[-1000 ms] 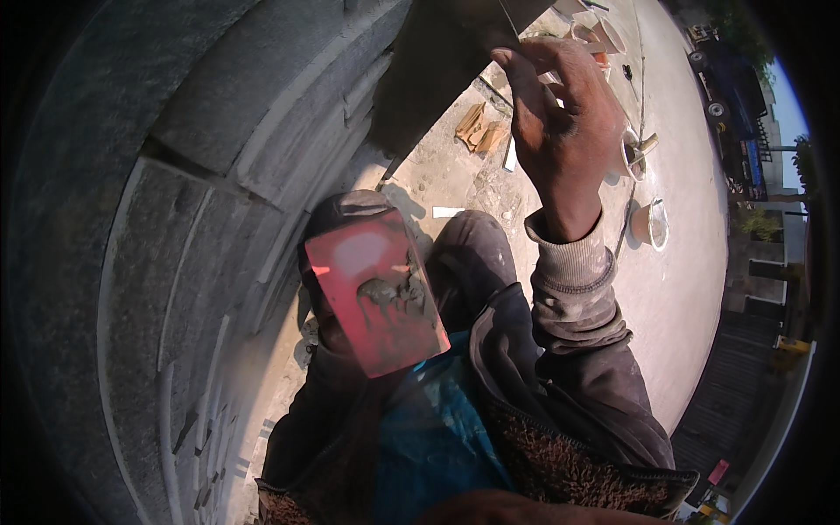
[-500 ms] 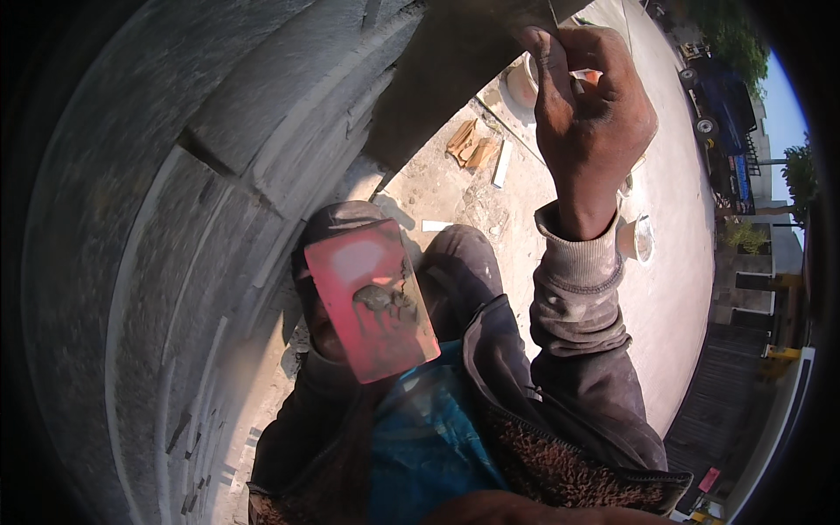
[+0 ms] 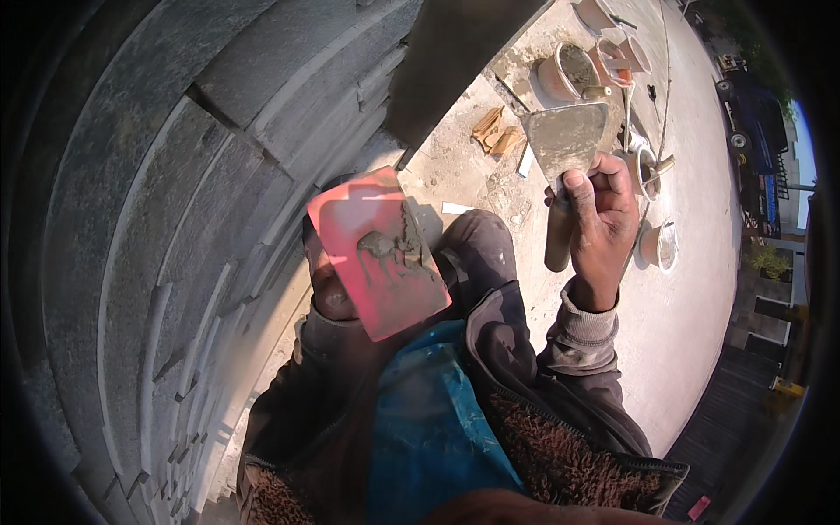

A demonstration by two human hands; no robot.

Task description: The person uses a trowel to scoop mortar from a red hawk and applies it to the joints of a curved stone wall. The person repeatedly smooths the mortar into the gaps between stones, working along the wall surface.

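My left hand is mostly hidden beneath a pink rectangular mortar board, gripping it from below. Grey wet mortar is smeared across the board's right half, with a lump near the middle. To the right, my right hand is closed on a putty knife. Its broad trapezoid blade points away from me and is coated with thin grey residue; the handle hangs below the fingers. Blade and board are apart.
A wall of layered grey stone strips rises close on my left, meeting a dark panel. Beyond the putty knife stand a mortar bucket and several other pails. Broken brown pieces lie on the ground. A dark truck is parked far right.
My right hand has come down and nearer from beside the dark panel, bringing the putty knife's blade into full view. The mortar board has shifted slightly up and right in the picture.
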